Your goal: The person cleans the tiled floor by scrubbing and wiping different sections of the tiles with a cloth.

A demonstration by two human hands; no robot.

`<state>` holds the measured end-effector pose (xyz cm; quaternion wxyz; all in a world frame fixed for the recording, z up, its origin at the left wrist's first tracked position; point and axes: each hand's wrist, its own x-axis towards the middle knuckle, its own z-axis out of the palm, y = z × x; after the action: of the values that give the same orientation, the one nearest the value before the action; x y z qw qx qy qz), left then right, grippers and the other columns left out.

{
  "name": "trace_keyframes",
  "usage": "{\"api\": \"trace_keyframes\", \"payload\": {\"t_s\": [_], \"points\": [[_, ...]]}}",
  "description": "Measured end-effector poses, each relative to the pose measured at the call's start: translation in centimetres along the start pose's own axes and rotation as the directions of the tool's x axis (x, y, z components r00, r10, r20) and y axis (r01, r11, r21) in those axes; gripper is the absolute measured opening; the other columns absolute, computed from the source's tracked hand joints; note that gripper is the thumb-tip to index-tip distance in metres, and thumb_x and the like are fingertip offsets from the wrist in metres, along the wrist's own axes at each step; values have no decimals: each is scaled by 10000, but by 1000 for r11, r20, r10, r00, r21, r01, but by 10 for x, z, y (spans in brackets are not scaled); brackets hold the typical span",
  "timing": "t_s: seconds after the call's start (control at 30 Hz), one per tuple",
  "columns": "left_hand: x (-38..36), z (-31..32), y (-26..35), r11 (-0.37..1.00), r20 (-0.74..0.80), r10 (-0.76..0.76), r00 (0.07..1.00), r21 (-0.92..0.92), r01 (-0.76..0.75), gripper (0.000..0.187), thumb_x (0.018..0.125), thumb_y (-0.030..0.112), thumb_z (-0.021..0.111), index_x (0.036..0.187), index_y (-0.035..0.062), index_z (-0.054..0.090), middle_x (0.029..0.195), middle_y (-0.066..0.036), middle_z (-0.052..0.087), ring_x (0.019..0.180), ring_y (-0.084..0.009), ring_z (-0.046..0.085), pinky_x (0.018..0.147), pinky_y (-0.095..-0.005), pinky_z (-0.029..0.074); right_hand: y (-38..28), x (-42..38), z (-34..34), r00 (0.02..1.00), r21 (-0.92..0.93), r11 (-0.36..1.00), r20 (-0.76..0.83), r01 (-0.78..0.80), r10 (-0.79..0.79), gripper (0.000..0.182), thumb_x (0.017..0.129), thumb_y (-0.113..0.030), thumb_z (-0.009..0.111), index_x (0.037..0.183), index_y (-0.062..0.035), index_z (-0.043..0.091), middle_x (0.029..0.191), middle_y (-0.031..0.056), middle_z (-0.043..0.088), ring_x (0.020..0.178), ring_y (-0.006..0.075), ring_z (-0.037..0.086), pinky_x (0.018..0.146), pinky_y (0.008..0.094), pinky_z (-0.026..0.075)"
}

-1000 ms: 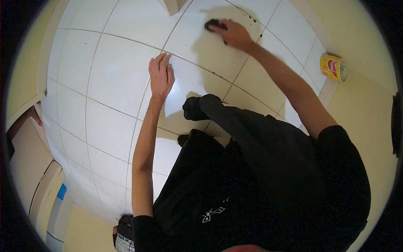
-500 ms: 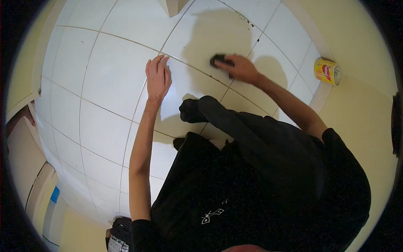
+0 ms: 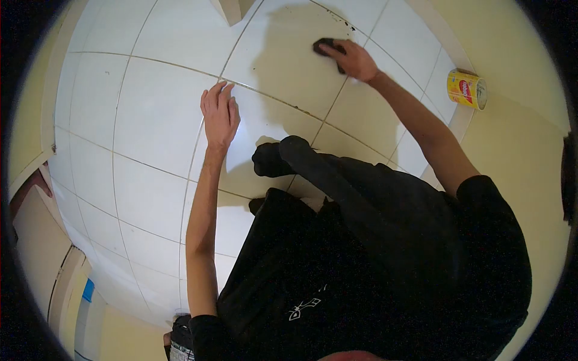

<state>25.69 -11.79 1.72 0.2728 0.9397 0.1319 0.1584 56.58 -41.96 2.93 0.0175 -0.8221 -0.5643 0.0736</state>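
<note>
My right hand (image 3: 356, 61) presses a small black bundle, like a folded cloth (image 3: 328, 46), against the white tiled floor (image 3: 174, 96); its exact kind is blurred. Just beyond it, several dark crumbs (image 3: 348, 26) lie along a tile's far edge. My left hand (image 3: 220, 117) rests on the tiles with its fingers stretched forward near a grout line, holding nothing. Between my arms, a foot in a black sock (image 3: 269, 160) stands on the floor.
A yellow tub with a red label (image 3: 466, 89) stands by the right wall. A pale post or furniture leg (image 3: 230, 11) meets the floor at the top. A dark bag-like item (image 3: 182, 337) sits at the lower left, near a doorway.
My right hand has slid the black cloth away from me and slightly right, closer to the dark crumbs. The left hand stays flat on the tiles. The view has shifted slightly.
</note>
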Motion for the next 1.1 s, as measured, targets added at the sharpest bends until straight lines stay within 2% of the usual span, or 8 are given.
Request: {"api": "trace_keyframes", "payload": {"t_s": [0.37,0.43,0.53,0.57,0.77,0.97,1.0,1.1], "points": [[-2,3,-4,1000,-12,-13,1000,-21,13,377,990,87,576,1366,97,576,1407,-104,542,1330,-301,486,1223,-545,288,-23,-9,-15,952,151,979,-250,-140,175,650,890,-50,656,1485,-294,555,1233,148,633,1051,346,664,863,434,583],[-2,3,-5,1000,-10,-22,1000,-16,22,381,984,84,581,1365,97,577,1406,-104,544,1327,-301,489,1222,-546,290,-43,-37,-11,994,187,982,-102,-22,41,616,903,-86,679,1472,-295,574,1190,178,673,1009,351,681,838,432,593],[-2,1,-4,999,2,-31,1000,-33,31,394,983,81,577,1376,91,576,1415,-131,548,1349,-327,479,1230,-550,286,-73,-57,-11,938,346,888,274,-303,214,677,854,-178,742,1497,-277,552,1169,159,663,1019,342,664,868,452,573],[-1,0,-3,999,6,-32,999,-43,32,399,984,81,573,1382,88,576,1421,-145,549,1361,-341,472,1234,-551,283,-62,-88,21,973,-8,977,-88,214,-214,700,838,-178,745,1501,-285,546,1204,156,656,1045,339,656,899,444,562],[-1,1,-4,999,20,-26,999,-25,27,388,984,82,572,1373,75,578,1415,-152,549,1347,-342,483,1228,-556,287,-13,-66,11,914,116,923,140,368,-382,725,821,-142,742,1488,-351,550,1231,155,659,1063,331,651,931,430,548],[-1,1,-2,1000,9,-18,1000,-14,18,379,989,86,563,1367,71,584,1419,-155,553,1346,-344,487,1227,-557,282,18,-23,-28,949,214,936,212,-279,234,397,1085,-315,472,1460,-237,578,1224,179,660,1079,326,653,940,391,530],[0,0,-1,1000,15,-20,1000,-12,20,375,992,88,560,1366,71,586,1419,-157,554,1347,-345,487,1226,-556,284,30,-23,-25,997,86,995,70,-47,41,403,1054,-245,541,1455,-220,575,1212,165,624,1074,320,650,914,403,546],[-1,0,-1,1000,15,-19,1000,-7,19,368,996,91,556,1362,76,587,1413,-140,552,1343,-329,485,1224,-550,286,41,-18,-30,993,49,998,-109,-50,55,438,1031,-176,579,1462,-252,561,1205,155,585,1034,327,656,863,415,574]]}}
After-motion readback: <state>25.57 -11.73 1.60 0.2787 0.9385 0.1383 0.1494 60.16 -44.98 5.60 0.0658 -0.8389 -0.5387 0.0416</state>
